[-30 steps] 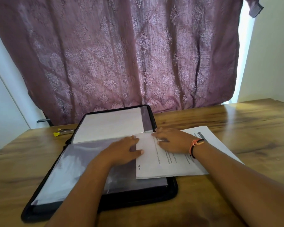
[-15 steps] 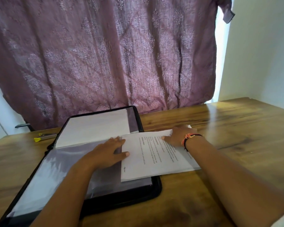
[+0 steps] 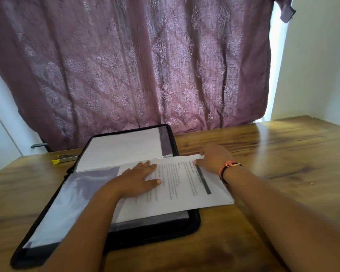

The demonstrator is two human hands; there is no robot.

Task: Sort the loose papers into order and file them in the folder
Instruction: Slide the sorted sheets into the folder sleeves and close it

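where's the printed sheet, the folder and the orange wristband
printed sheet [image 3: 186, 195]: head view, middle of its printed face
folder [image 3: 193, 222]: head view, black rim at near right corner
orange wristband [image 3: 225, 169]: head view, band on the right wrist

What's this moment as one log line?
left hand: flat on paper | right hand: pinches paper's far edge | paper: overhangs open folder

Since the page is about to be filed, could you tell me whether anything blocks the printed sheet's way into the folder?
Nothing visible does. Only the left hand lies flat on the printed sheet over the folder, and the right hand holds its far corner. The yellow tool lies apart.
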